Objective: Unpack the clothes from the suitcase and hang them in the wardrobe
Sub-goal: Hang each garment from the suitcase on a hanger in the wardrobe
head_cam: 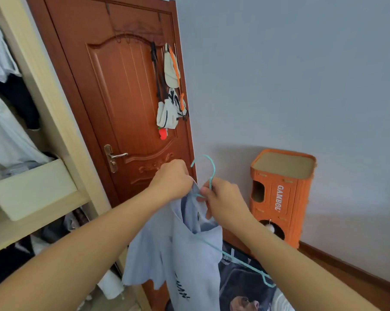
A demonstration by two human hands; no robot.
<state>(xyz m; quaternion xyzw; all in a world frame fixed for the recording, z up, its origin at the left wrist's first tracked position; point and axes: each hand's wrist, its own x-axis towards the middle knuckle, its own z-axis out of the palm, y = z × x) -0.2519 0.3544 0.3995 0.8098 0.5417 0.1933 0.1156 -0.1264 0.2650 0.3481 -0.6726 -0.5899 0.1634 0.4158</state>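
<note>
A light blue shirt (189,254) with dark lettering hangs in front of me, partly over a teal hanger (208,167). My left hand (171,180) grips the shirt's collar at the top. My right hand (225,203) pinches the hanger's neck just below the hook. One hanger arm sticks out of the shirt toward the lower right. The wardrobe (61,122) stands open at the left with pale and dark clothes hanging inside. Below the shirt lies a dark open suitcase (243,283), mostly hidden.
A brown wooden door (126,97) stands straight ahead with white bags on hooks. An orange cardboard cat house (281,194) sits against the grey wall at the right. A pale drawer (32,189) juts out of the wardrobe.
</note>
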